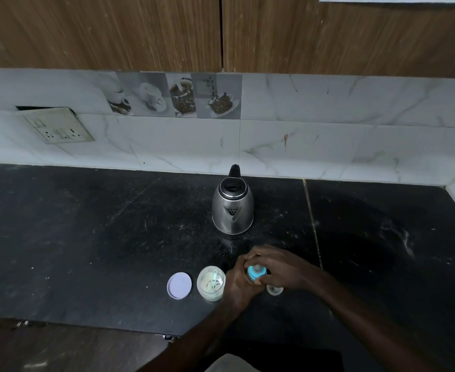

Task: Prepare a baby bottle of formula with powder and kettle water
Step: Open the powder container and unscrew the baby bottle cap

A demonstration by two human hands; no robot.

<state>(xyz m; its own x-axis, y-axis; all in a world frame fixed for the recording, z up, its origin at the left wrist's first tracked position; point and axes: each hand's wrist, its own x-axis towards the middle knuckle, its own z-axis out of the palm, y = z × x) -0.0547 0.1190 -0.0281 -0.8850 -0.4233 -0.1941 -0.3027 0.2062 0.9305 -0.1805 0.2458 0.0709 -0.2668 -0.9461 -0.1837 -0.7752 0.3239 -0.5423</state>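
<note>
Both my hands are clamped on the baby bottle point(256, 273): my left hand point(238, 287) wraps the body, my right hand point(280, 268) grips the blue teat ring. If I twist hard with a loose hold below, I reckon the bottle could tip and spill. Its clear cap point(274, 289) lies just right of the bottle, near my wrist, easy to knock off the desk point(86, 251). Just left stands the open powder jar point(211, 283), scoop inside, my left knuckles almost against it; its lilac lid point(179, 285) lies further left. Beyond the bottle stands the steel kettle point(232, 208), spout towards me.
</note>
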